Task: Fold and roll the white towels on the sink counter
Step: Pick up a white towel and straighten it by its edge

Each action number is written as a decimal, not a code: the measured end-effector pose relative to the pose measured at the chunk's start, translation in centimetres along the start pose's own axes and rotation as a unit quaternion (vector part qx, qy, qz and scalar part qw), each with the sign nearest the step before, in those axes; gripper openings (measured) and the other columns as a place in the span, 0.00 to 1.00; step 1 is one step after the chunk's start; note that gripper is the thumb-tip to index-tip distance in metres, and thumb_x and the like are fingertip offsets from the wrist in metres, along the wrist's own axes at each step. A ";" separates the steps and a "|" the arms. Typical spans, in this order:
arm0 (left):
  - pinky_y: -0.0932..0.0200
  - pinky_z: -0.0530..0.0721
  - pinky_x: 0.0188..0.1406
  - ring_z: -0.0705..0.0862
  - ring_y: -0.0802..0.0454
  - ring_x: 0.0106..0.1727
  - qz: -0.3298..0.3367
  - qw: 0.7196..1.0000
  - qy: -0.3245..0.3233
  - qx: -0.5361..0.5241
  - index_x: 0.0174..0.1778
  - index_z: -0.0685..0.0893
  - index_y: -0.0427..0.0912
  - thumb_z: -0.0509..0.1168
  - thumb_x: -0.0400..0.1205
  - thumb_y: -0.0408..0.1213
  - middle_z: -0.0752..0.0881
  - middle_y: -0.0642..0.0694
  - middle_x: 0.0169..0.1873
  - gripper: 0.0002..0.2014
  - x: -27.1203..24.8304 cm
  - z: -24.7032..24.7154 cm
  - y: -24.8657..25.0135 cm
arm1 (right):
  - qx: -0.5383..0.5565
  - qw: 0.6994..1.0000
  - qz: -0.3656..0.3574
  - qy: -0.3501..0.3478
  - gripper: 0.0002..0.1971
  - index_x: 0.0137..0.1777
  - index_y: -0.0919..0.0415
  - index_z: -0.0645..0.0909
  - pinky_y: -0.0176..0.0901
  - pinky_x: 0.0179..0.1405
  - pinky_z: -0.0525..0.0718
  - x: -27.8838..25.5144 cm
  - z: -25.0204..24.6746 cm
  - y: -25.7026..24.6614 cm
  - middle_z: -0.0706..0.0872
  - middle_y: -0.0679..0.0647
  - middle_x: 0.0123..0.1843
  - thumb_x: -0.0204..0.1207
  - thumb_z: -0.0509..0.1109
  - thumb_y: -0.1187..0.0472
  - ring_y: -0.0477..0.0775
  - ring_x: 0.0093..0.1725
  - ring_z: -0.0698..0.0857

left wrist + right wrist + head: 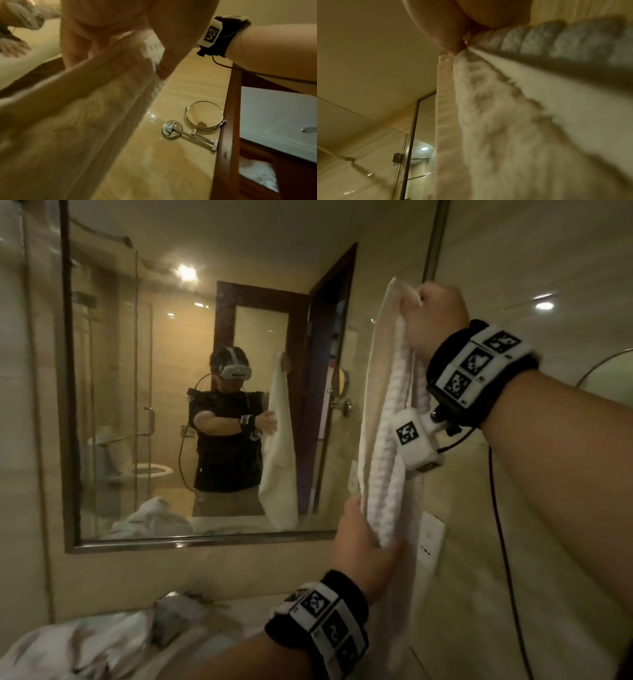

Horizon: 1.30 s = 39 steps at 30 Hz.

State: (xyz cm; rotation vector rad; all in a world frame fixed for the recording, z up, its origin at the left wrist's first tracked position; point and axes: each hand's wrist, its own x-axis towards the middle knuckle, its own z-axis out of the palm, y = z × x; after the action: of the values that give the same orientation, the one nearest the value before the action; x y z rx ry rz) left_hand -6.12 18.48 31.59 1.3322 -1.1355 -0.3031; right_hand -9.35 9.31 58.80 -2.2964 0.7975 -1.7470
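Note:
A white towel (383, 412) hangs lengthwise in the air in front of the tiled wall, gathered into long folds. My right hand (435, 313) is raised high and grips its top corner. My left hand (366, 539) holds the same towel lower down, thumb on one side and fingers behind. In the left wrist view my left hand (120, 40) is wrapped around the towel (77, 121). In the right wrist view my right hand (453, 33) pinches the towel (505, 121) at its top edge. More white towels (78, 645) lie crumpled on the counter at the lower left.
A large framed wall mirror (68, 405) fills the left and reflects a person holding the towel. A white wall socket (430, 539) sits just behind the towel. A round swing-arm mirror (204, 115) is mounted on the right wall. Glass shower panels stand at the far left.

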 end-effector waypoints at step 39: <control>0.57 0.84 0.38 0.84 0.54 0.35 0.200 0.970 -0.112 -0.079 0.37 0.87 0.50 0.59 0.83 0.28 0.86 0.51 0.32 0.17 7.2 -15.8 15.9 | 0.477 0.813 0.013 -0.333 0.22 0.54 0.67 0.85 0.48 0.51 0.88 -4.1 -7.3 5.3 0.90 0.61 0.53 0.63 0.81 0.56 0.56 0.53 0.90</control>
State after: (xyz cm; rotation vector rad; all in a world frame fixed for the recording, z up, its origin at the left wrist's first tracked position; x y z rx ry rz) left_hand 3.05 27.18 51.44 0.9191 -1.5065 -0.2444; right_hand -18.56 8.25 55.37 -1.8632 -0.1819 -0.8244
